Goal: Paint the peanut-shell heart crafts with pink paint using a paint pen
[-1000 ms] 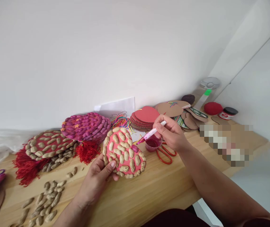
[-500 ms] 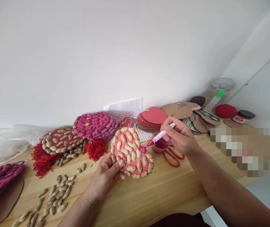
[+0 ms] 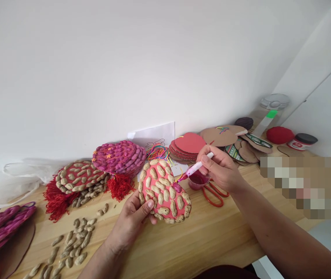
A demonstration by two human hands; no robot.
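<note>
Head view, left hand (image 3: 138,211) gripping heart (image 3: 165,192), right hand (image 3: 221,168) pinching brush (image 3: 199,165), peanuts (image 3: 81,234) lying lower left, table (image 3: 206,240) running below wall (image 3: 124,69)

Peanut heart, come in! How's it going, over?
Left hand holding peanut heart. Right hand pointing brush at purple peanut. Cup near right hand, nothing blocking brush.

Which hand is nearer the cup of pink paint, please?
Right: the right hand is just right of the cup, holding a brush; the left hand, farther left, holds the peanut-covered piece.

Loose peanuts (image 3: 78,243) cut off at bottom, cup (image 3: 196,183) partly hidden behind right hand (image 3: 220,169)
</note>
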